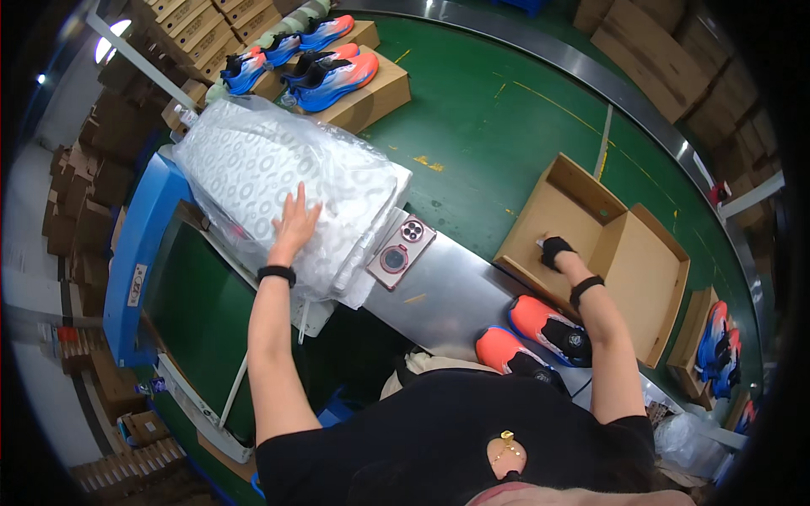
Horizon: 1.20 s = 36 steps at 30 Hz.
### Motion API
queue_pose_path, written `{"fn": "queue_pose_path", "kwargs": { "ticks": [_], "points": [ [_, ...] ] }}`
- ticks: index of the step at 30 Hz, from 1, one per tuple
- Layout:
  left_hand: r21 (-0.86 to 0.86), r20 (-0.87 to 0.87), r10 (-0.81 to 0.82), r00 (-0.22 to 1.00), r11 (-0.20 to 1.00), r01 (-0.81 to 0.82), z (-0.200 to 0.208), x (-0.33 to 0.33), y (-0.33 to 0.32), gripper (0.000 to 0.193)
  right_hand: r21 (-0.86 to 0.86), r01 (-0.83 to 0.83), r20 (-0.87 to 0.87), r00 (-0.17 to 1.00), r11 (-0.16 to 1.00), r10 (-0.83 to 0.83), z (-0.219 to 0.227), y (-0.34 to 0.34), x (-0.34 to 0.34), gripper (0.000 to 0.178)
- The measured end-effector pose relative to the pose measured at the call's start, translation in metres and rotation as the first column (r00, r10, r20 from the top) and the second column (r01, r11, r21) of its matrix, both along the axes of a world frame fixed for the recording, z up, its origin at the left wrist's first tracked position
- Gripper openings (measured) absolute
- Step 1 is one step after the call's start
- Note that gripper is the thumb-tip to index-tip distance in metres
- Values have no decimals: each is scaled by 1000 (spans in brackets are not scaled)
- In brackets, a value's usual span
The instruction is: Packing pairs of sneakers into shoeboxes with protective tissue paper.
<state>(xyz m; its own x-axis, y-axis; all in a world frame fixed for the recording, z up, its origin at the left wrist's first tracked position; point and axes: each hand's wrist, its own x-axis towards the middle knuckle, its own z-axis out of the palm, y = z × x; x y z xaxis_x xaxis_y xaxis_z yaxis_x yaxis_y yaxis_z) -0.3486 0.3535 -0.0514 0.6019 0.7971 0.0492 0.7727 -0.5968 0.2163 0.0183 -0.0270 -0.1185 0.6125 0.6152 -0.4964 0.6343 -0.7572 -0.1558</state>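
My left hand (295, 223) lies with fingers spread on a stack of white tissue paper (253, 160) with a ring pattern, bagged in clear plastic. My right hand (557, 253), in a dark glove, reaches inside an open brown shoebox (650, 270). Its fingers are drawn together by the box's left part, with a small whitish bit at their tips that I cannot make out. Close to my body, below the box, sit an orange and black sneaker (548, 329) and a second orange sneaker (506, 350), side by side on the metal edge.
A pinkish phone (401, 253) lies on the metal ledge (456, 291) between paper and box. Several orange and blue sneakers (333, 80) stand on cartons (380, 93) at the far left of the green belt (472, 110). Another carton with blue sneakers (717, 346) is at right.
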Motion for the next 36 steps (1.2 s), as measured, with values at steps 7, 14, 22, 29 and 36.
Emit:
{"fn": "queue_pose_path", "kwargs": {
  "ticks": [7,14,22,29,36],
  "points": [
    [72,228,-133,965,990,119,-30,-8,-30,20,159,-53,-25,998,986,58,-35,1,-8,26],
    [-116,279,19,960,993,14,-19,-9,-11,23,116,-73,-154,984,991,91,9,-9,-14,20],
    [38,222,-23,975,999,15,-28,-15,-3,22,578,-88,-56,988,811,147,36,-43,-75,16],
    [503,512,-258,819,863,-43,135,14,-8,20,782,-64,48,998,620,44,57,-50,-95,15],
    [-44,820,-342,459,761,647,191,156,-184,16,931,220,-315,888,290,336,139,-53,-99,48]
  ]
}}
